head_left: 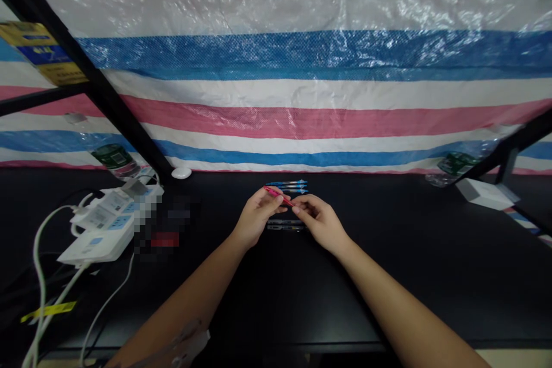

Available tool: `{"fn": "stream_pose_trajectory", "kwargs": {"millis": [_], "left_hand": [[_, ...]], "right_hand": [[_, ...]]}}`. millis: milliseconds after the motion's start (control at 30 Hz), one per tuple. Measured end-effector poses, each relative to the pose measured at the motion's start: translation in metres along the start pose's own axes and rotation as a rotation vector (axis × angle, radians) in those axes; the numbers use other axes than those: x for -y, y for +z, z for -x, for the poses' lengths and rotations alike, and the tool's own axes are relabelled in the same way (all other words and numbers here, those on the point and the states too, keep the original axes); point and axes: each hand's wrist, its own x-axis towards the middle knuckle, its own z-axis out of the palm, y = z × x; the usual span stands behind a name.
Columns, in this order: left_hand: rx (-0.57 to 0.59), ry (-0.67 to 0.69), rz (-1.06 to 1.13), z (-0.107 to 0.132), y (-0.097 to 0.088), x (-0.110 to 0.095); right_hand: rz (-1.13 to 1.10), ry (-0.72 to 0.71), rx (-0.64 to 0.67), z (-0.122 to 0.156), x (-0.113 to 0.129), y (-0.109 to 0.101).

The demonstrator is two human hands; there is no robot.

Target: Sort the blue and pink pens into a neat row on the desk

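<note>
A red pen (278, 195) lies slantwise between my hands, above the black desk (276, 299). My left hand (259, 217) pinches it near its far end, and the fingertips of my right hand (317, 221) grip the other end. Just beyond the hands lie several blue pens (287, 186), side by side. Several dark pens (285, 225) lie below the hands, partly hidden by my fingers.
To the left are a white power strip (110, 221), white cables (41, 276) and a pixelated patch (159, 224). A plastic water bottle (112, 155) and a white round object (181, 172) stand at the back. A striped tarpaulin (276, 92) hangs behind the desk.
</note>
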Motion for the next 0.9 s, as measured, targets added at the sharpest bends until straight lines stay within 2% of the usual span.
{"fn": "stream_pose_trajectory", "kwargs": {"millis": [100,200,367,467,667,900], "left_hand": [[0.018,-0.007,0.021,0.0004,0.0019,0.0016],[0.009,0.003,0.062,-0.0006,0.002,0.0008],[-0.163,0.046,0.149,-0.005,-0.0034,-0.0031],[-0.207,0.049,0.183,-0.0069,-0.0061,-0.0042],[-0.177,0.043,0.179,-0.0062,-0.0057,-0.0012],[-0.063,-0.013,0.091,-0.0024,0.0002,0.0048]], "right_hand": [[0.01,-0.031,-0.063,-0.0003,-0.0025,0.0007],[0.127,-0.103,-0.111,-0.0013,-0.0024,-0.0022],[0.243,-0.172,-0.219,-0.0033,-0.0001,-0.0078],[0.25,-0.166,-0.252,-0.0038,0.0004,-0.0085],[0.249,-0.182,-0.248,-0.0032,0.0014,-0.0082],[0.221,-0.18,-0.202,0.0008,0.0054,-0.0005]]}}
